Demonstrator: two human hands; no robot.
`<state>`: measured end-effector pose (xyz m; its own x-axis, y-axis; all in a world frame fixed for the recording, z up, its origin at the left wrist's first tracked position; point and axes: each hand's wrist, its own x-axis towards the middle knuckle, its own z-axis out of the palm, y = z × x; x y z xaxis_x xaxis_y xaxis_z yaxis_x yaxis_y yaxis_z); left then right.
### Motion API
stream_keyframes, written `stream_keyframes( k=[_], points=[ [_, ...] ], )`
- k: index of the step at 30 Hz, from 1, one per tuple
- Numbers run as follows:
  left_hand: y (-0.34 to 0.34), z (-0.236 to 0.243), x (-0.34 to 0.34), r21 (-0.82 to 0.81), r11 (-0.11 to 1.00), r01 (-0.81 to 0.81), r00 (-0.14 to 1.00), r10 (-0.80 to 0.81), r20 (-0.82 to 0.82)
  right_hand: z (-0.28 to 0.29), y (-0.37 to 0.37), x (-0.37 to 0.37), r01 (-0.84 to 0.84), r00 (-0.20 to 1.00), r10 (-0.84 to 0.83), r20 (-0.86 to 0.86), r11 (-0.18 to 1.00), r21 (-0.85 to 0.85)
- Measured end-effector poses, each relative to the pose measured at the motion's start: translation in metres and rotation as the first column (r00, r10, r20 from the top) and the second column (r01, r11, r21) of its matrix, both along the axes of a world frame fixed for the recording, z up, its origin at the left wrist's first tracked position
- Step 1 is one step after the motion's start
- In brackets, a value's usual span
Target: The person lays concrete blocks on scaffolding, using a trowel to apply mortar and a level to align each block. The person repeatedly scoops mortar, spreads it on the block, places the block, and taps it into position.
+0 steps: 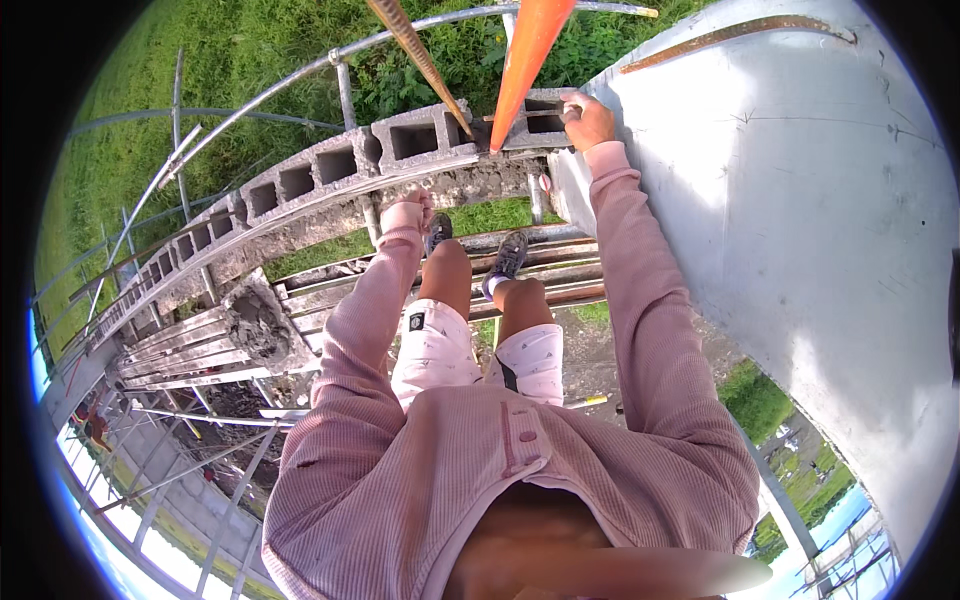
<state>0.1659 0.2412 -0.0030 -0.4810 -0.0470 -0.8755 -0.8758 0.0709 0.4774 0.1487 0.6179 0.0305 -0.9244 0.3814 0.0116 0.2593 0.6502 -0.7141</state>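
My right hand (590, 125) grips the right end of a hollow concrete block (545, 136) on a curving row of blocks (355, 140). My left hand (405, 210) is curled just below the row, by the rough ledge (470, 182); what its fingers hold, if anything, is too small to make out. An orange pole (525, 70) reaches down to the blocks left of my right hand, and a rusty ribbed bar (425, 65) meets the row beside it.
Under my feet are planks and poles (560, 268). At left lie a mortar-covered board (265, 325) and metal scaffold tubes (180, 150). A smooth pale grey wall (800, 230) rises at right. Grass (260, 50) lies beyond the blocks.
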Motion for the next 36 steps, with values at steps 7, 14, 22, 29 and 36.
stream_keyframes(
  k=[7, 14, 22, 29, 36],
  points=[
    [0.035, -0.031, 0.129, 0.289, 0.943, -0.165, 0.958, 0.083, 0.276, 0.004, 0.025, -0.020, -0.239, 0.953, 0.164, 0.256, 0.925, 0.297],
    [0.137, -0.070, 0.144, 0.531, 0.800, -0.282, 0.960, 0.238, 0.151, -0.014, 0.029, -0.084, -0.587, 0.783, 0.432, 0.448, 0.751, 0.301],
    [0.282, -0.072, 0.035, 0.530, 0.828, -0.184, 0.942, -0.005, 0.336, -0.034, 0.031, -0.161, -0.885, 0.195, 0.487, 0.851, 0.461, -0.061],
    [0.327, -0.098, 0.015, 0.382, 0.711, -0.591, 0.795, 0.593, 0.126, -0.087, 0.055, -0.189, -0.786, 0.229, 0.619, 0.751, 0.572, -0.232],
    [0.330, -0.081, 0.006, 0.349, 0.547, -0.761, 0.621, 0.769, 0.148, -0.074, 0.043, -0.179, -0.648, 0.295, 0.584, 0.756, 0.704, -0.291]
  ],
)
